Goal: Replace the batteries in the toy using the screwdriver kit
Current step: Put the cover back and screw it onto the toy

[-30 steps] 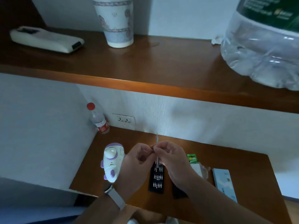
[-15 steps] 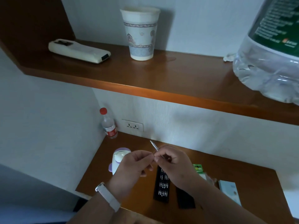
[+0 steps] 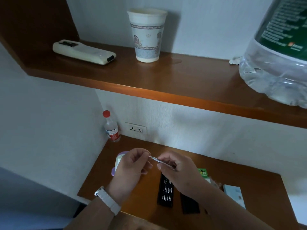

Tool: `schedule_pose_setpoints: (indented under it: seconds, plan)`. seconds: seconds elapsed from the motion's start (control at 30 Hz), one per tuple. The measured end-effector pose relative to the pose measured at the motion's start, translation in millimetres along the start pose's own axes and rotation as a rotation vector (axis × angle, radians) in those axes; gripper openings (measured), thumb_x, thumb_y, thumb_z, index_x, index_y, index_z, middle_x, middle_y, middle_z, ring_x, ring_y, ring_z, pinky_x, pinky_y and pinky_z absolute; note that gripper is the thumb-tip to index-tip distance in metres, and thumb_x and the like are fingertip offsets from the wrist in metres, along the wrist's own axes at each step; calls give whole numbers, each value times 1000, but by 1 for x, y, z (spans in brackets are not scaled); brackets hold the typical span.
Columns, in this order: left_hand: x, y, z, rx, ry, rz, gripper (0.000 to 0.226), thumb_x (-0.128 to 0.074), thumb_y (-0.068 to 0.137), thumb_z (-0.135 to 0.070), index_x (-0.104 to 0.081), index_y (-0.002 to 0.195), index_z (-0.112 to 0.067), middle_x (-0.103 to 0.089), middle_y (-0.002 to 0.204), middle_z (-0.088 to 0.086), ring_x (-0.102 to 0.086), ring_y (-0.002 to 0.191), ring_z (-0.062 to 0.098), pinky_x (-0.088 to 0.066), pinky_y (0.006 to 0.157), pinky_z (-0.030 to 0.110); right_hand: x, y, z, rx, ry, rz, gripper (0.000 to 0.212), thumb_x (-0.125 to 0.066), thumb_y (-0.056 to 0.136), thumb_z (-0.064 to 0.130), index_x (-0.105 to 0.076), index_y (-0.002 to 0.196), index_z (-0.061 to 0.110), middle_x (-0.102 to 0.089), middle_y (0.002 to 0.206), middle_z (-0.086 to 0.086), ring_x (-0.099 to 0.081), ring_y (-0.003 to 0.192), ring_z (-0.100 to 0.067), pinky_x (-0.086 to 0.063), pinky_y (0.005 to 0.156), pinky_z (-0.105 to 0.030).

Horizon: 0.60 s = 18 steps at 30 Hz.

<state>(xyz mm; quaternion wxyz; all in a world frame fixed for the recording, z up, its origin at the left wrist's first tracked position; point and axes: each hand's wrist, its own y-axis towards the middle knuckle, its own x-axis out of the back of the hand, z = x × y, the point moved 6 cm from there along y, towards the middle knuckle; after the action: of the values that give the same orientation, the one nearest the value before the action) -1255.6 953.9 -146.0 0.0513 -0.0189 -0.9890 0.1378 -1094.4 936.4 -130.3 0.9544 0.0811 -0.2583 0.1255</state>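
Observation:
My right hand [image 3: 176, 170] grips a slim silver screwdriver [image 3: 156, 159] that lies almost level, its tip pointing left. My left hand [image 3: 131, 168] pinches that tip end between thumb and fingers. Both hands hover above the wooden desk [image 3: 259, 211]. The white and purple toy [image 3: 118, 161] lies on the desk behind my left hand, mostly hidden by it. The black bit tray [image 3: 166, 190] of the screwdriver kit lies open below my hands, its black lid [image 3: 189, 204] beside it. A green battery pack [image 3: 203, 172] shows just right of my right hand.
A small red-capped bottle [image 3: 111, 128] stands in the desk's back left corner by a wall socket [image 3: 136, 130]. A light box [image 3: 234, 195] lies at the right. The shelf [image 3: 166, 80] overhead carries a remote [image 3: 83, 52], a paper cup [image 3: 147, 34] and a large water jug [image 3: 275, 52].
The screwdriver has swung from upright to nearly level, tip toward my left hand. The view has tilted up and left, showing more of the shelf.

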Motion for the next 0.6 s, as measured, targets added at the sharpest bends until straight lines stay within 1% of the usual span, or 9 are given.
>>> schedule_pose_setpoints:
  seconds: [0.13, 0.3, 0.47, 0.6]
  plan:
    - [-3, -1, -1, -24, -4, 30, 18, -50, 101, -7, -67, 97, -4, -71, 68, 4, -67, 61, 8, -55, 56, 18, 2, -4, -1, 14, 12, -17, 13, -62, 95, 25, -64, 93, 38, -61, 72, 17, -53, 58, -3, -40, 52, -14]
    - [-6, -3, -2, -28, -48, 65, 18, -49, 101, -6, -66, 97, -3, -74, 73, 1, -71, 65, 11, -55, 58, 18, 8, -6, -1, 16, -3, -75, 17, -63, 95, 23, -63, 93, 40, -62, 73, 18, -54, 59, -4, -43, 54, -14]
    - [-8, -5, -1, -37, -32, 88, 19, -48, 100, -4, -67, 95, -3, -73, 71, 2, -71, 64, 13, -57, 58, 19, 9, -8, -2, 15, -5, -78, 10, -63, 95, 22, -67, 96, 31, -62, 73, 17, -54, 59, -5, -44, 54, -16]
    - [-6, -4, 2, -52, 51, 74, 20, -50, 100, -5, -68, 92, -9, -73, 71, -1, -71, 64, 11, -56, 58, 17, 9, -8, -3, 23, -50, -88, 8, -65, 94, 21, -71, 98, 25, -61, 73, 17, -54, 60, -7, -41, 54, -16]
